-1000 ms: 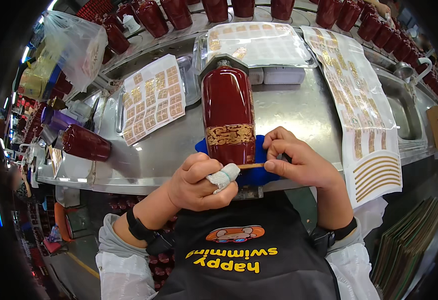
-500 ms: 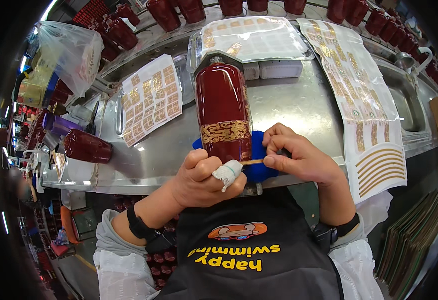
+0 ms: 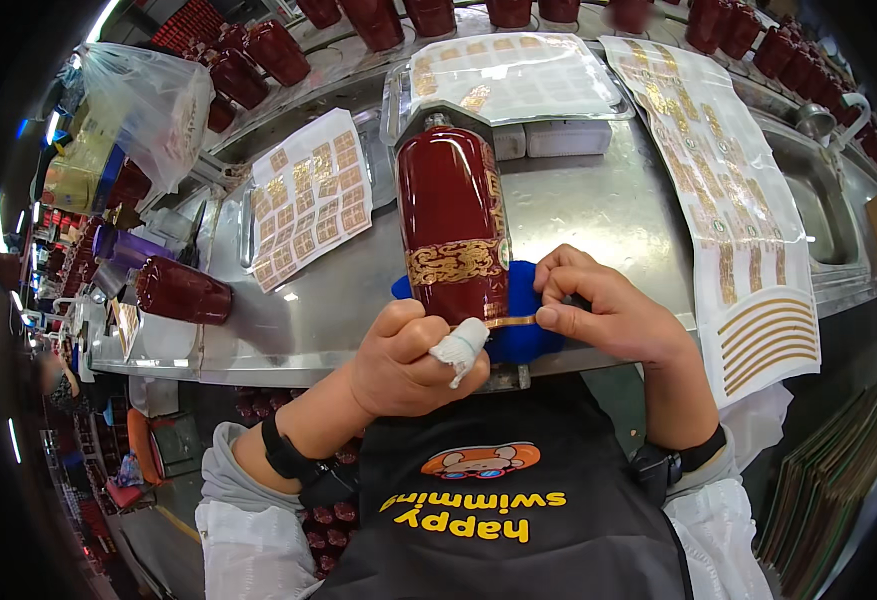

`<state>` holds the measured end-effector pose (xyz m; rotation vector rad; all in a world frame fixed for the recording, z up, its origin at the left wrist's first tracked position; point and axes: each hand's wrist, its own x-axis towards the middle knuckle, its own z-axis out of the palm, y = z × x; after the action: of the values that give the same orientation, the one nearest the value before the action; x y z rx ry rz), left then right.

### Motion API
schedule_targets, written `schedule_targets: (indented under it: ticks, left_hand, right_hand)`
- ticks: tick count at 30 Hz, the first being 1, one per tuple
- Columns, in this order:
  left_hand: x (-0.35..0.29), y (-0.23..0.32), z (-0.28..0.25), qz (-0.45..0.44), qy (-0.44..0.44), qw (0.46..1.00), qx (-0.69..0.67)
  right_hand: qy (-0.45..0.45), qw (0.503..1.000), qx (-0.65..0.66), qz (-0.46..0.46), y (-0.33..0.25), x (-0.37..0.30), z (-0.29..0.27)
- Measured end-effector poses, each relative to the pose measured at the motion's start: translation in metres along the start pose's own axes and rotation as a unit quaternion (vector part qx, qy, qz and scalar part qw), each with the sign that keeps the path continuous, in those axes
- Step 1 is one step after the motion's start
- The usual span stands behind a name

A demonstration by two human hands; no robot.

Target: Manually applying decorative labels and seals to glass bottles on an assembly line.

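A dark red glass bottle (image 3: 446, 205) with a gold patterned band lies in front of me, its neck pointing away. Its base end rests by a blue pad (image 3: 526, 338). A thin gold decal strip (image 3: 510, 322) runs across the base edge to my right hand (image 3: 608, 312), whose thumb and forefinger pinch the free end. My left hand (image 3: 408, 362) is closed at the left of the base. Its white-wrapped digit (image 3: 461, 348) presses at the strip's other end. The curled left fingers hide part of the base.
A sheet of gold decals (image 3: 723, 180), with curved strips at its near end, hangs over the right edge. Another decal sheet (image 3: 313, 195) lies left; a tray (image 3: 608, 100) holds more behind the bottle. A second red bottle (image 3: 183, 290) stands left. A sink (image 3: 818, 205) is at right.
The bottle has turned slightly, showing more gold lettering on its right side. Both hands keep their hold on the strip. Bottles in the back row have shifted along.
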<state>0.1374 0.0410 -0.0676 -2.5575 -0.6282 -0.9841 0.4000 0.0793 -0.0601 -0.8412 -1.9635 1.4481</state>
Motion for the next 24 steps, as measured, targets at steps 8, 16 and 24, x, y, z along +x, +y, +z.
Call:
schedule_targets:
  ticks: [8,16,24]
  left_hand:
    - [-0.002,-0.003,-0.006,-0.015,-0.022,0.996,-0.086]
    - [-0.004,-0.004,-0.004,0.002,-0.009,0.998,-0.059]
    - [0.0,-0.005,-0.001,0.0,-0.019,0.995,-0.095]
  right_hand:
    - [-0.006,1.0,-0.005,-0.013,-0.002,0.003,-0.001]
    - [-0.035,0.999,0.016,0.014,0.001,0.002,-0.005]
    - [-0.028,1.0,-0.005,0.005,-0.001,0.001,-0.006]
